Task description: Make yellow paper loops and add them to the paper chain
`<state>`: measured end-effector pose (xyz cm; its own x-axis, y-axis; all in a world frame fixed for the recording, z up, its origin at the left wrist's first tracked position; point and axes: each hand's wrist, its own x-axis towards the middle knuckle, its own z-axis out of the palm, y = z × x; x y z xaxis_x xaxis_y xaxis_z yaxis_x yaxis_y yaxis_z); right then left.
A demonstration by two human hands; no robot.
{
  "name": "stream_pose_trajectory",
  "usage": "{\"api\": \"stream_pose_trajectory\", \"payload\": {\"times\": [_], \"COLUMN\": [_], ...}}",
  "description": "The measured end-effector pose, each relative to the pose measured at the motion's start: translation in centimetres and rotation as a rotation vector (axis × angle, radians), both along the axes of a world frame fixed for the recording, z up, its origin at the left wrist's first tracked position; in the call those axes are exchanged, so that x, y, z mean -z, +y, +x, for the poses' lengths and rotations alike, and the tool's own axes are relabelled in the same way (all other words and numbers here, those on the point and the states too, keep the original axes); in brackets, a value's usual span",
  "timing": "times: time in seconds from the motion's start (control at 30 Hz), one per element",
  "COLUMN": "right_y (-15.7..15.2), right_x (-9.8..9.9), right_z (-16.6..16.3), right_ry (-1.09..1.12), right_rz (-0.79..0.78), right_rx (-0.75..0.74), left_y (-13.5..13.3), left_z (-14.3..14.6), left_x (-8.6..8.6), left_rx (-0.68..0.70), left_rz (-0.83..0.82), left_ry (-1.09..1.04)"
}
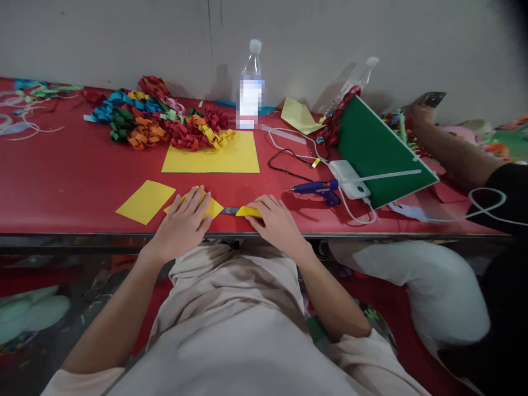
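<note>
Yellow paper, two small pieces, lies on the desk (pixel 61 181) just in front of the one large yellow sheet (pixel 212 155). The loose piece (pixel 145 201) is at left, and the pressed piece (pixel 214 208) is under the flat, released left hand (pixel 183 223). The right hand (pixel 277 223) clasps one yellow utility knife (pixel 247 211), and one blue glue gun (pixel 317 188) lies right of the sheet.

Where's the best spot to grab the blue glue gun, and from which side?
Take the glue gun by its handle, from above on the near side. It lies flat on its side, nozzle pointing left, handle sticking out toward the near edge of the table. The power bank and white cable crowd its right, so that side is likely awkward. Keep off the nozzle.
</note>
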<state>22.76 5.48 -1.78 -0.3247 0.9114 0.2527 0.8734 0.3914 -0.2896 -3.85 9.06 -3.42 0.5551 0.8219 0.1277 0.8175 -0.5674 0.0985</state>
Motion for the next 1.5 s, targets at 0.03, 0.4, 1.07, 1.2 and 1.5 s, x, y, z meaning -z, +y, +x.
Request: {"api": "stream_pose_trajectory", "payload": {"times": [0.03, 0.4, 1.07, 1.2, 1.5], "right_y": [0.1, 1.2, 0.3, 0.5, 0.4], "right_x": [0.0, -0.2, 0.2, 0.5, 0.4], "right_z": [-0.1, -0.3, -0.2, -0.3, -0.2], "right_ry": [-0.001, 0.001, 0.067, 0.055, 0.056], "right_rz": [0.003, -0.001, -0.001, 0.020, 0.023], "right_rx": [-0.003, -0.037, -0.149, -0.152, -0.155], "left_y": [0.0, -0.1, 0.8, 0.8, 0.9], "left_z": [0.0, 0.2, 0.1, 0.0, 0.1], "left_x": [0.0, -0.4, 0.0, 0.2, 0.3], "left_rx": [-0.004, 0.008, -0.052, -0.057, -0.068], "left_rz": [-0.007, -0.036, 0.004, 0.010, 0.034], "left_ry": [-0.003, -0.026, -0.044, -0.007, -0.030]}}
